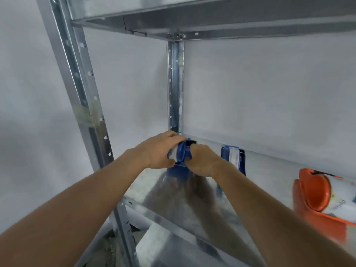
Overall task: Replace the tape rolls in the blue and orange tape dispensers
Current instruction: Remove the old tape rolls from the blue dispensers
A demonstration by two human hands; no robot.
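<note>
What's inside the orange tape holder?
A white tape roll sits inside the orange tape dispenser. Faint printing shows on it. The roll's far side runs past the picture's edge, so I can't see that.

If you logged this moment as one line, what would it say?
left hand: grips tape roll | right hand: holds blue dispenser | second blue dispenser, orange dispenser: untouched on shelf
</note>
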